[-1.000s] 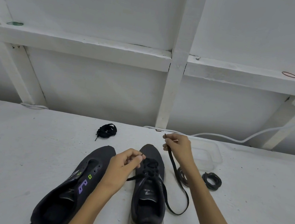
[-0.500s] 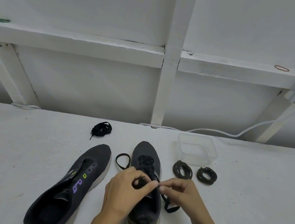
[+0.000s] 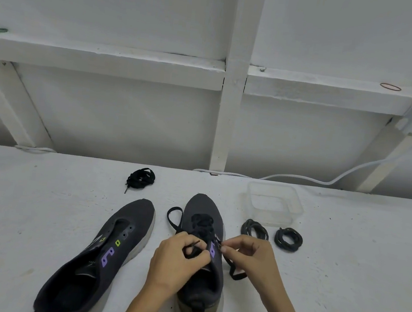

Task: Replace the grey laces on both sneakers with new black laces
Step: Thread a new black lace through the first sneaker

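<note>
I am part way through threading the black lace (image 3: 200, 222) up the half-laced sneaker (image 3: 202, 204). The left hand (image 3: 176, 258) is curled and pinches one end of the lace between thumb and fingers. The stiff tip pokes out just above the knuckles. The right hand (image 3: 251, 260) pinches the other side of the lace with thumb and first finger, right beside the purple patch (image 3: 212, 250) by the holes. Both grips sit over the middle of the sneaker, very near each other.

To do this step well, I think I should hold the tip close to its end, so it goes straight into the next hole. I should pull both sides the same amount and keep the lace flat, not twisted. Part of the lace loops on the table (image 3: 38, 200) left of the toe, and part hangs below the right hand — these could knot if I pull fast.

The unlaced sneaker (image 3: 124, 223) lies just to the left, its holes bare. A spare black lace (image 3: 141, 177) sits bundled behind it. The grey laces (image 3: 255, 228) lie coiled to the right, near a clear box (image 3: 274, 216).
</note>
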